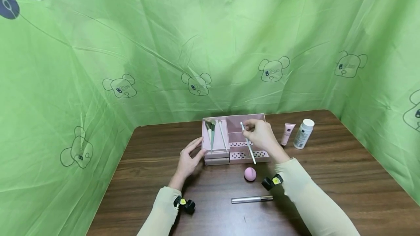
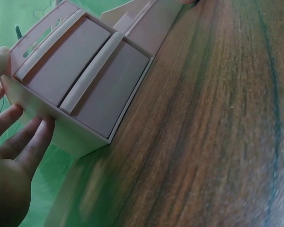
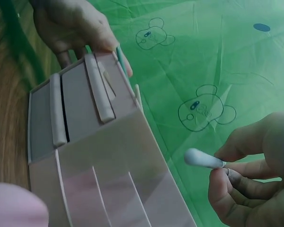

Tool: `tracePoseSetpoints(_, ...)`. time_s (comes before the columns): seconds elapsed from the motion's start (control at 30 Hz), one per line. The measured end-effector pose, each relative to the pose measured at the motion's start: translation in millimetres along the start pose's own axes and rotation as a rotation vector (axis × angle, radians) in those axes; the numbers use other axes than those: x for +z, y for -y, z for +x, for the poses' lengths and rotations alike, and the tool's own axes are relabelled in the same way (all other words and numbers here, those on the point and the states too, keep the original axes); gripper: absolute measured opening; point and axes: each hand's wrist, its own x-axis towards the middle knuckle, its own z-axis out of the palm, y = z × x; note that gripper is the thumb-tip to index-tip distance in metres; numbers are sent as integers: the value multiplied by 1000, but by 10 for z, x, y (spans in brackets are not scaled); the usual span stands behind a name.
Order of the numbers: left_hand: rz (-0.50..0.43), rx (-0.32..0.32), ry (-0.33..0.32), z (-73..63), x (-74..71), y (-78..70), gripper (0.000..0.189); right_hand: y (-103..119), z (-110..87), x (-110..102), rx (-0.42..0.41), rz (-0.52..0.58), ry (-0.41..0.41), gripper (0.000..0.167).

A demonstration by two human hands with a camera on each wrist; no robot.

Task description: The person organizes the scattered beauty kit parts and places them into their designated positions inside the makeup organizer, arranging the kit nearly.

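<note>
A pink makeup organizer [image 1: 237,122] stands on the table with two drawers at its front left. My left hand [image 1: 188,161] rests against its left side; in the left wrist view the fingers [image 2: 38,137] touch that side and the thumb is by the upper edge. Above the right compartments my right hand [image 1: 261,136] pinches a slim pale makeup brush [image 1: 250,149] near its upper part, tilted. In the right wrist view the brush's rounded handle end [image 3: 199,158] points toward the camera; its other end is hidden by the fingers. Several makeup brushes [image 1: 212,134] lie in the organizer's top left tray.
A pink ball-like item [image 1: 250,174] sits in front of the organizer, and a silver pen-like stick [image 1: 252,199] lies nearer. To the right stand a small pink tube [image 1: 287,134] and a white bottle [image 1: 303,134]. Green cloth [image 1: 157,65] hangs behind the wooden table [image 1: 147,163].
</note>
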Motion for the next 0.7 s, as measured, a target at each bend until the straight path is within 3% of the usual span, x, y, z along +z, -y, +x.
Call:
tracePoseSetpoints(0.23,-22,-11,-5,-22,86,320,46,90,71,80,-4,12,19,26)
tracePoseSetpoints(0.33,-31,-7,-4,-21,81,382,47,135,87,98,-1,19,23,26)
tracePoseSetpoints(0.53,-32,2,-5,-18,67,390,47,220,119,140,21,49,44,28)
tracePoseSetpoints(0.7,-22,-1,-6,-12,49,271,46,272,160,168,18,42,37,28)
